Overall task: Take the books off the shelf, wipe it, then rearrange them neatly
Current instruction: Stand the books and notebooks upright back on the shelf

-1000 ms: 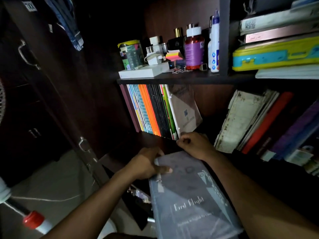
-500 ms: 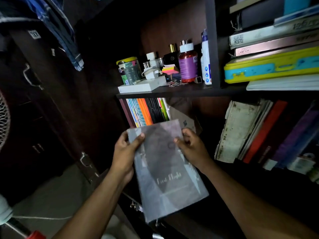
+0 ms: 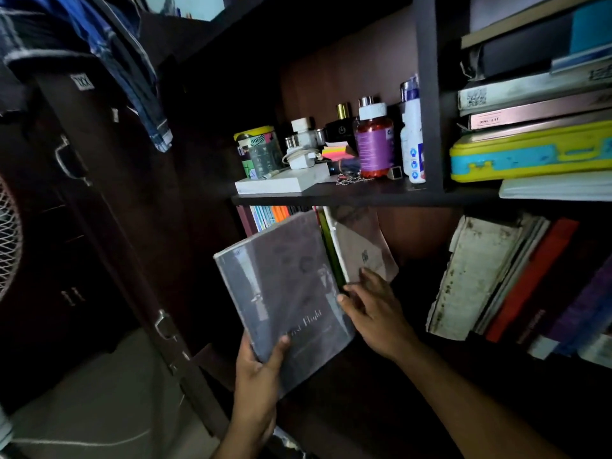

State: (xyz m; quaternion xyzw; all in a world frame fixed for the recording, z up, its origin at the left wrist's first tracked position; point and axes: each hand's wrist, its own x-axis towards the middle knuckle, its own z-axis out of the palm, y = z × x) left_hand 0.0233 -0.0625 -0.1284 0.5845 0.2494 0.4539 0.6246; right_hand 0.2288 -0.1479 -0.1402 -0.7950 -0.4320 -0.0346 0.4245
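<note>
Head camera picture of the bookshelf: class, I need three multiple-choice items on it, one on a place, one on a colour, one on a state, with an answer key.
1. Where does the red bottle stand?
A. upper shelf
B. floor
C. on the leaning books

2. What colour is the bottle's label?
A. green
B. purple
C. white

3. How is the grey book held?
A. lying flat on the shelf
B. gripped at its lower corner by the left hand
C. tucked under an arm

Key: 1 A, it stands among the small items on the upper shelf. 2 B, the wrap is purple. 3 B, the thumb lies across the cover; the right hand touches the book's right edge with straight fingers.
</note>
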